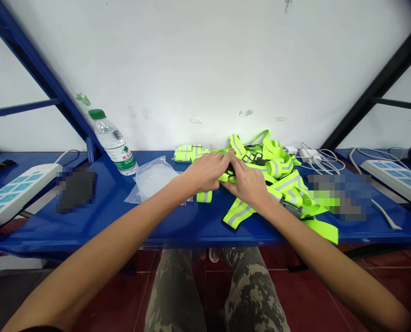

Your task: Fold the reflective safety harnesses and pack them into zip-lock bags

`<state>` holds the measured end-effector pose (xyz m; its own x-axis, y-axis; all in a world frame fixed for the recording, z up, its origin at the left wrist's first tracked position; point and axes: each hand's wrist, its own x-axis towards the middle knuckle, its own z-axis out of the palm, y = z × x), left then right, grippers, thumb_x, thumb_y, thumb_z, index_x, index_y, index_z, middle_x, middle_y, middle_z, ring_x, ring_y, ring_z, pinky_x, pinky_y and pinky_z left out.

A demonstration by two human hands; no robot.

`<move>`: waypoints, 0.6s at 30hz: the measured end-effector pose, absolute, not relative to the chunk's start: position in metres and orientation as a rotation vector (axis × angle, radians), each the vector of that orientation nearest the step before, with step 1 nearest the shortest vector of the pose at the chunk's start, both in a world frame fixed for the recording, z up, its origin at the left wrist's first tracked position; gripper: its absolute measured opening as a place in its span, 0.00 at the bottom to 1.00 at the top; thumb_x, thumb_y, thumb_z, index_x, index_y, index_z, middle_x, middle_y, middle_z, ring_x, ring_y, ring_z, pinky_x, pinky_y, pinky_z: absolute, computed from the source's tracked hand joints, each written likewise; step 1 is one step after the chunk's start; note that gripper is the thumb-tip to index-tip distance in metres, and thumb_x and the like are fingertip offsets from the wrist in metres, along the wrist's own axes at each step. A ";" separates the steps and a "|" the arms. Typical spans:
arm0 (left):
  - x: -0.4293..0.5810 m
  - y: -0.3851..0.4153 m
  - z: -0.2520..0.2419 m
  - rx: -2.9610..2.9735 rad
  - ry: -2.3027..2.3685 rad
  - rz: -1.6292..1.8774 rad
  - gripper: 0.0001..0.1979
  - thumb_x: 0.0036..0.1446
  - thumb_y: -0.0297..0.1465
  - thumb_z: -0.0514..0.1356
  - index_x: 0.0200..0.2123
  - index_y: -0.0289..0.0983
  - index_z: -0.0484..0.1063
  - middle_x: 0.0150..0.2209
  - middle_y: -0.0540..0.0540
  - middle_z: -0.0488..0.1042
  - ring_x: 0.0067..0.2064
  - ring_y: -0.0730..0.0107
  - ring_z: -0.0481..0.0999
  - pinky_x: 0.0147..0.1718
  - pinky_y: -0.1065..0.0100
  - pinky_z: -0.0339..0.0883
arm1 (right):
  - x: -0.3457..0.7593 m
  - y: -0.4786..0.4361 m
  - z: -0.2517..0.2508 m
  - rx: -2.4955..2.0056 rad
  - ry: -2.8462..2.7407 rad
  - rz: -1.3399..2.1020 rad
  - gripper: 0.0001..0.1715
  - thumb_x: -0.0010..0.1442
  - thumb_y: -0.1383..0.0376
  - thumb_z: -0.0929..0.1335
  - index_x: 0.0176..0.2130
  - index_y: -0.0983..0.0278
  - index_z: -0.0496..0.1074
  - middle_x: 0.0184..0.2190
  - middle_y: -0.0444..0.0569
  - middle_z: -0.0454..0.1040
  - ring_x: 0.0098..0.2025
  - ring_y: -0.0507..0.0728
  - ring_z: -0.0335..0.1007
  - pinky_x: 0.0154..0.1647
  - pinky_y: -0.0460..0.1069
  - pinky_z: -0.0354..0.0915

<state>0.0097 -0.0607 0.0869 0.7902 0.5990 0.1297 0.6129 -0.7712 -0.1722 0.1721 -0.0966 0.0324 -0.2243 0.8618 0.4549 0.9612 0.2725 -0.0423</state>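
My left hand (208,171) and my right hand (247,183) meet above the blue shelf, fingers bent and touching. Between them is a neon-yellow reflective strap (204,197), with one end hanging below my left hand. A dark piece, perhaps a buckle, shows at my fingertips; my fingers partly hide it. More reflective straps with silver stripes lie in a tangled heap (288,184) behind and to the right of my right hand, with a dark buckle (291,208) among them. Beside my left wrist rests a clear plastic bag (155,177).
A bagged bundle of yellow straps (187,152) lies by the wall. On the left stand a green-capped water bottle (114,143) and a white power strip (22,193). White cables (312,157) and another power strip (395,180) are on the right. Two blurred dark items flank the work area.
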 end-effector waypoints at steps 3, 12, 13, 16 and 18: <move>0.001 -0.069 0.082 -2.928 -1.046 -0.069 0.44 0.53 0.24 0.58 0.70 0.27 0.41 0.56 0.28 0.71 0.56 0.47 0.72 0.51 0.56 0.66 | 0.175 -0.099 0.031 -1.609 -2.322 -0.314 0.27 0.61 0.62 0.66 0.58 0.67 0.68 0.53 0.58 0.75 0.51 0.66 0.73 0.41 0.54 0.66; -0.047 -0.088 0.042 -3.163 -1.025 -0.433 0.50 0.56 0.29 0.64 0.72 0.44 0.35 0.70 0.38 0.53 0.69 0.57 0.57 0.64 0.56 0.59 | 0.180 -0.101 0.023 -1.507 -2.450 -0.172 0.26 0.57 0.69 0.65 0.56 0.66 0.71 0.52 0.56 0.77 0.51 0.64 0.74 0.45 0.53 0.66; -0.046 -0.087 0.037 -3.099 -1.043 -0.466 0.45 0.57 0.25 0.60 0.71 0.43 0.38 0.68 0.38 0.57 0.67 0.57 0.60 0.62 0.56 0.61 | 0.179 -0.101 0.022 -1.487 -2.444 -0.148 0.27 0.57 0.69 0.65 0.56 0.67 0.71 0.52 0.56 0.77 0.51 0.64 0.74 0.46 0.53 0.66; -0.037 -0.076 0.023 -2.911 -1.053 -0.465 0.35 0.58 0.21 0.54 0.68 0.36 0.51 0.60 0.35 0.68 0.61 0.53 0.69 0.57 0.55 0.67 | 0.177 -0.102 0.020 -1.461 -2.393 -0.093 0.29 0.56 0.69 0.65 0.57 0.68 0.70 0.52 0.55 0.77 0.51 0.64 0.74 0.47 0.54 0.66; -0.030 -0.066 0.016 -2.830 -1.031 -0.470 0.28 0.60 0.23 0.52 0.64 0.32 0.59 0.56 0.32 0.71 0.57 0.50 0.71 0.56 0.53 0.67 | 0.176 -0.103 0.018 -1.452 -2.365 -0.085 0.29 0.55 0.70 0.65 0.57 0.69 0.70 0.52 0.55 0.76 0.51 0.65 0.74 0.48 0.54 0.67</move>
